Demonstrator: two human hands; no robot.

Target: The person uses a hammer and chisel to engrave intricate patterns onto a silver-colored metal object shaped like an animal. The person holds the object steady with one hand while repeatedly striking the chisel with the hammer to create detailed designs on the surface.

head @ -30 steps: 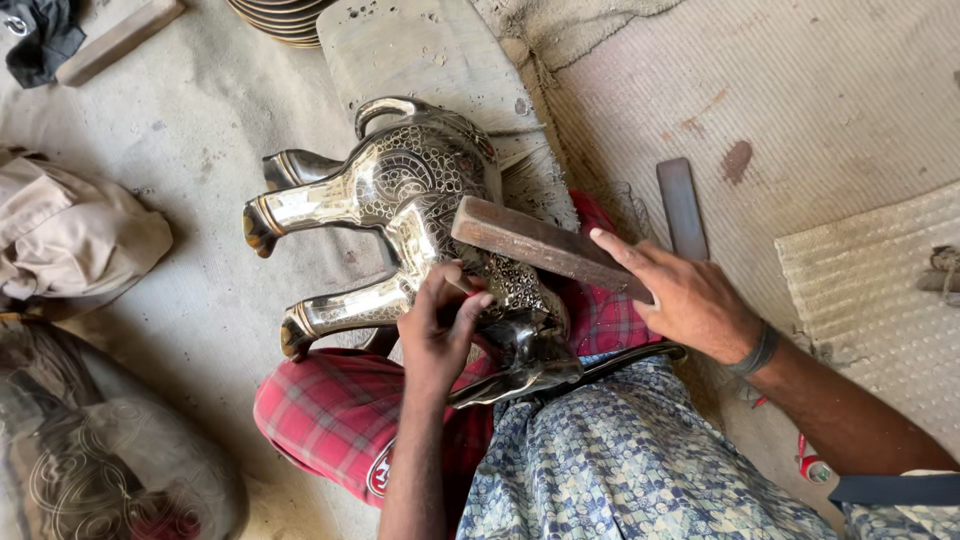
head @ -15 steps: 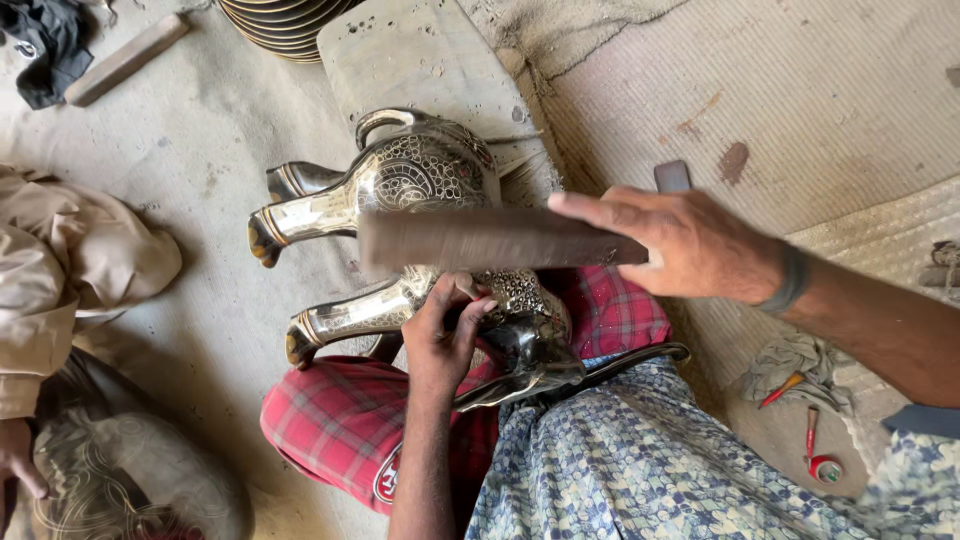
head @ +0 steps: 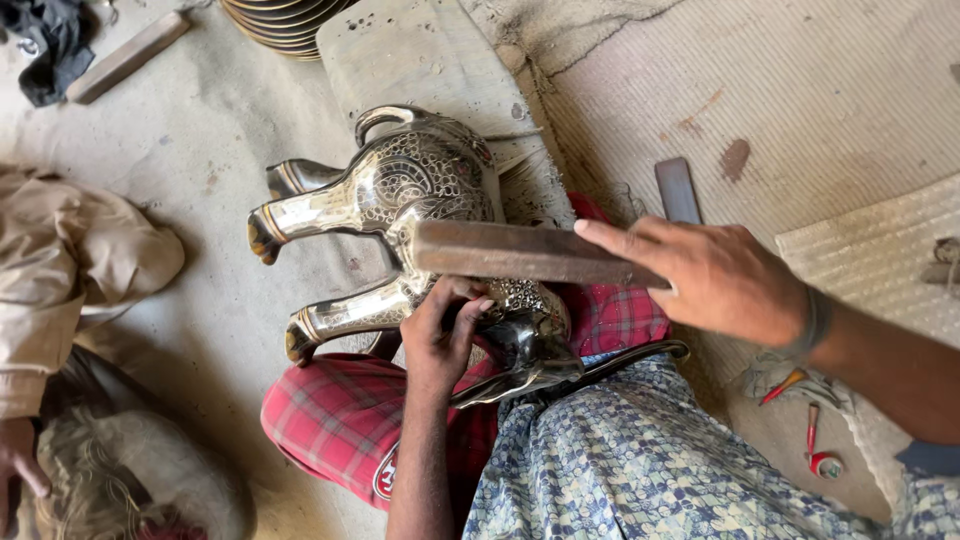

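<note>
1. The engraved silver-coloured metal animal figure [head: 420, 215] lies on its side across the person's lap, on the red checked cloth [head: 340, 420], legs pointing away toward the upper left.
2. The left hand [head: 440, 335] sits against the figure's underside, just below its nearer leg. Fingers are curled tight, thumb and fingertips pinched together on the metal; whether a small tool is in that grip cannot be told.
3. The right hand [head: 715, 275] comes in from the right of the figure, fingers wrapped shut around one end of a long flat brown wooden bar [head: 520, 252].
4. That bar lies level across the figure's body, just above the left hand.
5. Right of the figure, a short dark flat metal strip [head: 678, 190] lies on the woven mat [head: 800, 90].
6. Above the figure, a stack of round metal plates [head: 285, 20] shows at the top edge.
7. Well to the left of the figure, a beige sleeve [head: 70, 260] of another person is in view.
</note>
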